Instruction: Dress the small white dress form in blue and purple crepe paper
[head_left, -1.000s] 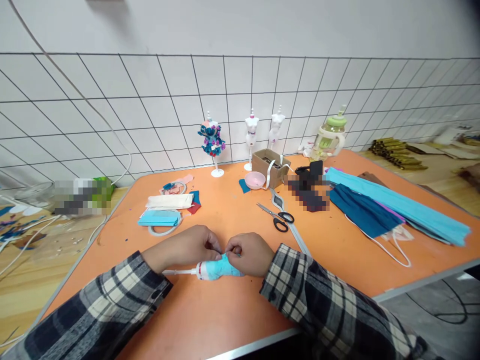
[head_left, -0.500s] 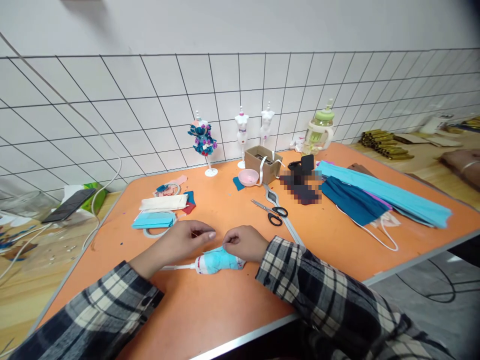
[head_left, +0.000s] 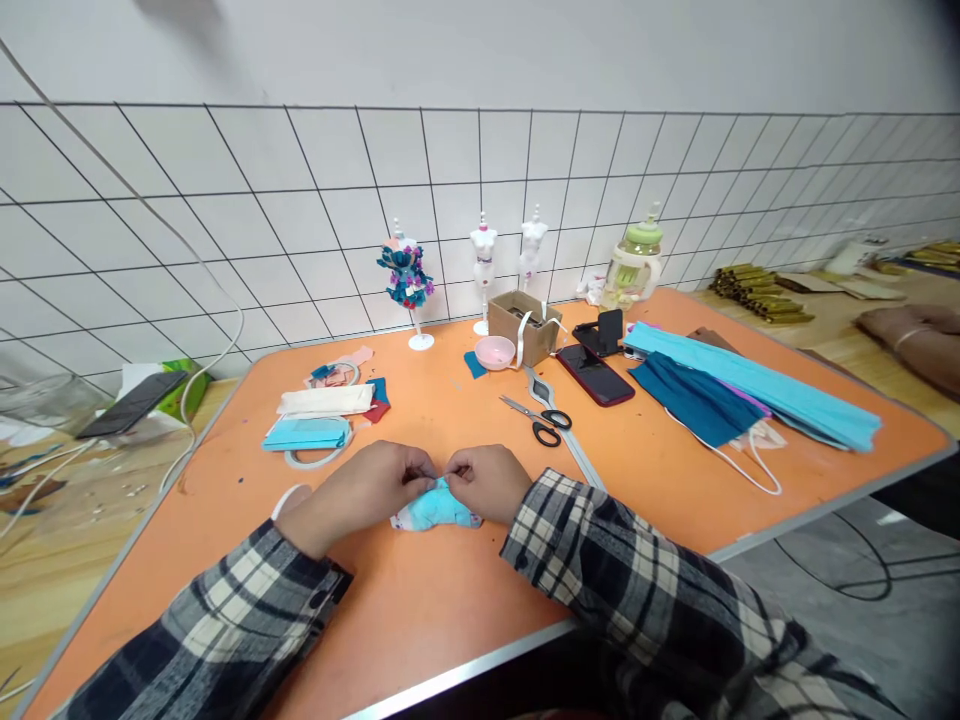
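Note:
A small white dress form (head_left: 399, 522) lies on its side on the orange table, wrapped in light-blue fabric (head_left: 442, 508). Its round white base (head_left: 291, 500) shows behind my left wrist, while the pole is covered by that hand. My left hand (head_left: 375, 490) pinches the upper edge of the fabric from the left. From the right, my right hand (head_left: 487, 482) pinches the same edge, its fingertips close to the left ones. Whether a pin or thread is between the fingertips, I cannot tell.
Black-handled scissors (head_left: 544, 418) lie beyond my right hand, near a grey zipper (head_left: 581, 458). Folded fabrics (head_left: 307, 433) and a tape roll are on the left. Behind stand a decorated dress form (head_left: 406, 275), a pink bowl (head_left: 495, 352), a cardboard box (head_left: 536, 345) and a phone (head_left: 596, 376).
My left hand has moved right and closed on the fabric edge beside my right fingertips. The dress form has shifted slightly, with its base now showing behind my left wrist.

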